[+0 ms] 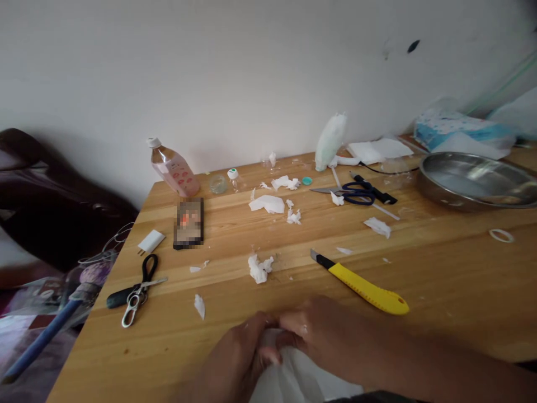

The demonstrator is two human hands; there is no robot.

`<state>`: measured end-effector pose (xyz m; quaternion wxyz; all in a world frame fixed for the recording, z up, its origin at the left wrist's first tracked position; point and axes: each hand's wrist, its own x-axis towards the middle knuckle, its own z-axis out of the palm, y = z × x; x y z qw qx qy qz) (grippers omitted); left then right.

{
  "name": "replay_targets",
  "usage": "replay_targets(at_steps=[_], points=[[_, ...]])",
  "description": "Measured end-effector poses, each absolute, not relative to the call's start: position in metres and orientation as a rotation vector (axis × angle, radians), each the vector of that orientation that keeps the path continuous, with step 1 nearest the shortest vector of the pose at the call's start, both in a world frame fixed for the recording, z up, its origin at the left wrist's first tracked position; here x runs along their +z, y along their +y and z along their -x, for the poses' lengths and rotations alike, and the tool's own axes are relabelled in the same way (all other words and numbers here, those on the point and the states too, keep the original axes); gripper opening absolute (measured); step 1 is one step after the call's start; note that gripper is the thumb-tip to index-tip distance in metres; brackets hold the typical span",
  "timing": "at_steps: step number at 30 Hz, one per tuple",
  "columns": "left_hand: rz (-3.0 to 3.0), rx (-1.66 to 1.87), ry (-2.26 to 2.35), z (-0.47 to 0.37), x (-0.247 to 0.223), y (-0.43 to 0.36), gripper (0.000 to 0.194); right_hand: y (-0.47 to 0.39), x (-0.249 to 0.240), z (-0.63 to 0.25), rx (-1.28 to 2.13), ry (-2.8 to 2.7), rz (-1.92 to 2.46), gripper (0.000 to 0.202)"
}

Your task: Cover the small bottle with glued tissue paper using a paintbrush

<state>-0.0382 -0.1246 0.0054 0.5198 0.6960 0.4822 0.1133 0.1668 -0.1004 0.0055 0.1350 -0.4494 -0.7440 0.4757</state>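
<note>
Both hands meet at the table's front edge, low in the middle of the view. My left hand and my right hand have their fingers closed on a white sheet that looks like tissue or thin plastic and hangs down between them. A yellow utility knife lies just beyond my right hand, its dark tip pointing up and left. Crumpled white tissue rests on the wood beyond my fingers, with small torn scraps around it.
On the wooden table are small scissors, a phone, a white charger, a pink bottle, a glass jar, dark-handled scissors, a wrapped white object and a steel basin. A wall stands behind.
</note>
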Motion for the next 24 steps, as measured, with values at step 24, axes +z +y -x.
replay_targets(at_steps=[24], points=[[-1.500, 0.173, 0.844, 0.011, 0.017, -0.071, 0.049, -0.058, 0.035, -0.213, 1.988, -2.122, 1.258, 0.030]])
